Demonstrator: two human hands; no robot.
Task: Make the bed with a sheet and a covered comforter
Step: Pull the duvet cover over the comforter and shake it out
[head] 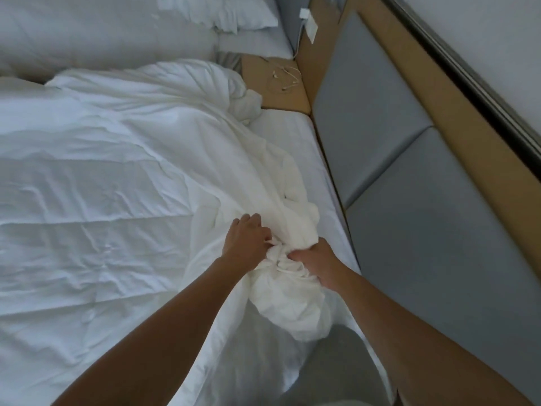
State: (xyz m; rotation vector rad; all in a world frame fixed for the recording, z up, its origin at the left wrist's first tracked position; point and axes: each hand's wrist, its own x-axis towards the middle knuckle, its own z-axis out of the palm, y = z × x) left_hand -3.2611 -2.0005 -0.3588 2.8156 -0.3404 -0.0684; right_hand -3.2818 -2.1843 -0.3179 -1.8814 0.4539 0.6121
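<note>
Now the 2 hands meet at the bunched edge of the comforter (117, 171) near the bed's right side: left hand (244, 240) pinching its folds, right hand (314, 266) gripping the wad. A bare strip of sheet (295, 148) separates that edge from the grey padded wall (380, 112).

White rumpled fabric comforter (117, 171) spread over the bed's left and middle, white striped sheet (292, 145) bare along the right edge. Near right, left hand (244, 240) and right hand (319, 266) side by side, gripping its bunched corner. White pillows (87, 33) lie behind, white earphone cable (285, 76) on the tan wooden ledge (282, 98) beyond, grey padded wall panels (371, 106) alongside right
</note>
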